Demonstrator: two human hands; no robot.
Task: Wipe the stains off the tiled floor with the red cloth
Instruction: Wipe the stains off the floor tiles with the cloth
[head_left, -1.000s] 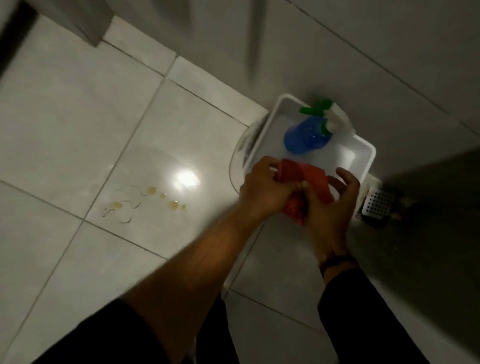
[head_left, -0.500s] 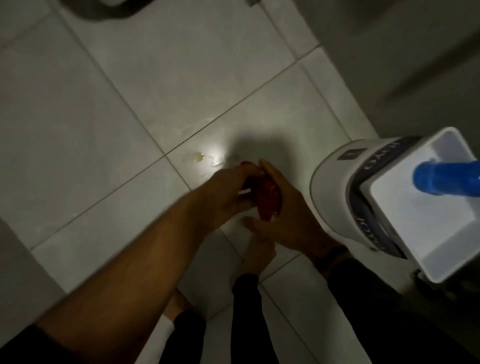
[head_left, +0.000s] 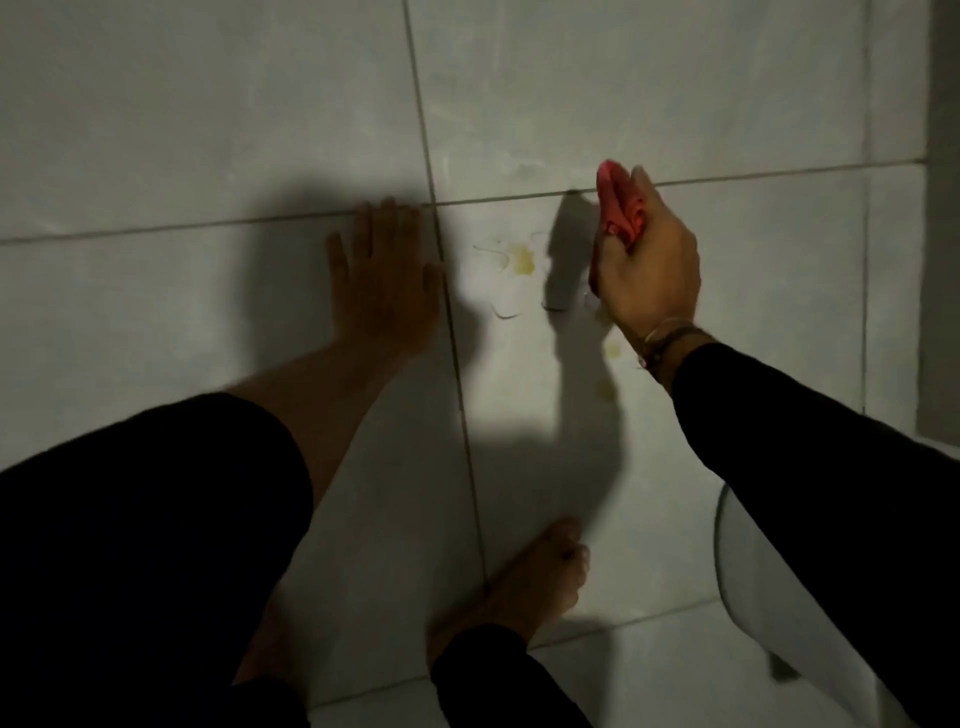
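My right hand (head_left: 647, 265) is closed around the bunched red cloth (head_left: 618, 208), holding it just above the pale tiled floor (head_left: 208, 130). Yellowish stains (head_left: 521, 258) lie on the tile immediately left of that hand, with smaller yellow spots (head_left: 612, 349) nearer me, below the wrist. My left hand (head_left: 382, 278) lies flat on the floor with fingers spread, left of the stains across a grout line. It holds nothing.
My bare foot (head_left: 524, 587) rests on the tiles below the stains. A white rounded object (head_left: 753, 587) shows at the lower right behind my right sleeve. A grey wall edge (head_left: 940, 208) runs along the right side.
Both hands gripped the cloth together before. Now the left hand has let go and is pressed flat on the floor, while the right hand carries the cloth over beside the stains. The view has swung off the white bin.
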